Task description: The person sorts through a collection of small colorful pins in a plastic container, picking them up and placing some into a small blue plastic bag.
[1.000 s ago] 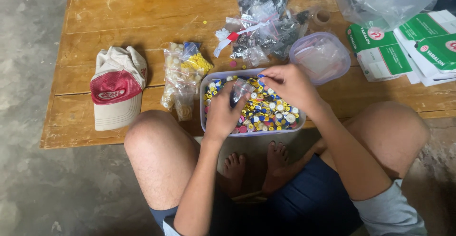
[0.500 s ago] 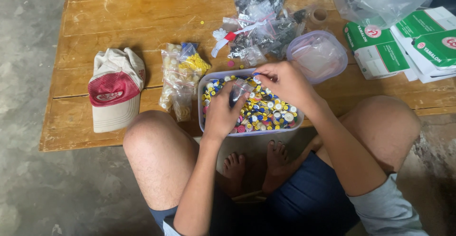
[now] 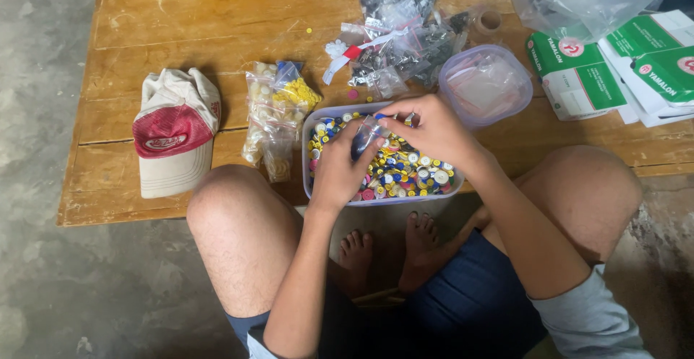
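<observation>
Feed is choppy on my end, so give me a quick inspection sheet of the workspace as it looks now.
Surface: low wooden table, worn planks.
Job's things: clear tub of coloured buttons; small clear bag held over it.
Clutter: red and white cap, bagged buttons, pile of plastic bags, round lidded container, green and white boxes.
Grippers: left hand and right hand both pinch the small bag.
Cables: nothing seen.
Surroundings: concrete floor.

Multicoloured buttons (image 3: 405, 171), red-and-cream cap (image 3: 173, 138), green-white boxes (image 3: 578, 73)
</observation>
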